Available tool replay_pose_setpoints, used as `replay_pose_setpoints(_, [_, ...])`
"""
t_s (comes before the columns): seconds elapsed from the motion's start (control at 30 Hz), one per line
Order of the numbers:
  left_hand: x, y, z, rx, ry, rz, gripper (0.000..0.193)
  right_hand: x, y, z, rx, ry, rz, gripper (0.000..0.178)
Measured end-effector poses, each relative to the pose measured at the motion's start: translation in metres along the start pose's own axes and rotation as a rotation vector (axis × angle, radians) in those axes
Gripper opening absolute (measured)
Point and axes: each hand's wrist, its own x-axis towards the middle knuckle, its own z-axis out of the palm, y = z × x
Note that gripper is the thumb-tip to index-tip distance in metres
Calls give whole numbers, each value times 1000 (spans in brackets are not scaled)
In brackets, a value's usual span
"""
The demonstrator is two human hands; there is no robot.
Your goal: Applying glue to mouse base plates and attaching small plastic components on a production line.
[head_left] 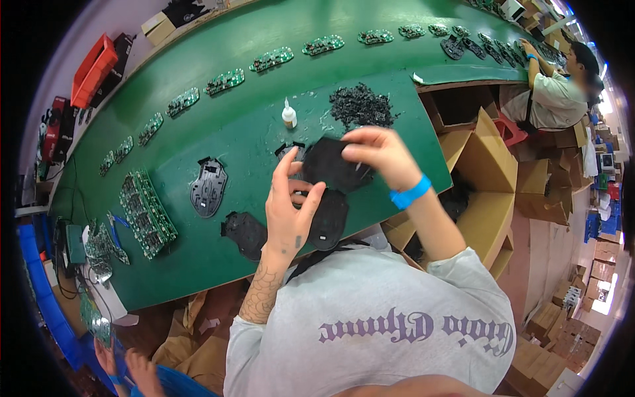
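Pale shirt (370,291), 5 o'clock: two words in large purple-grey blackletter lettering (417,327), running across the cloth, upside down in this view; white bottle (289,117), between 11 and 12 o'clock: marking low on its side, too small to read; black shell (333,221), 6 o'clock, near centre: small white label (323,237), print not legible.

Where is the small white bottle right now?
In the head view, the bottle stands on the green table, beyond the left hand and left of the black heap.

Five nearby shells (208,187), one bottle (289,117), one black heap (360,106).
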Motion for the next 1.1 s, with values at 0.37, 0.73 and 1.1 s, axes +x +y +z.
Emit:
replay_pose_setpoints(0.37, [-41,-8,-34,337,11,-57,28,195,-7,-328,-833,986,-122,42])
replay_pose_setpoints(0.73, [-43,-20,-5,389,-178,109,29,161,-9,-291,-1370,1071,-321,35])
replay_pose_setpoints(1.1, [-25,-27,11,590,-169,249,49,126,13,-270,-1280,919,-390,24])
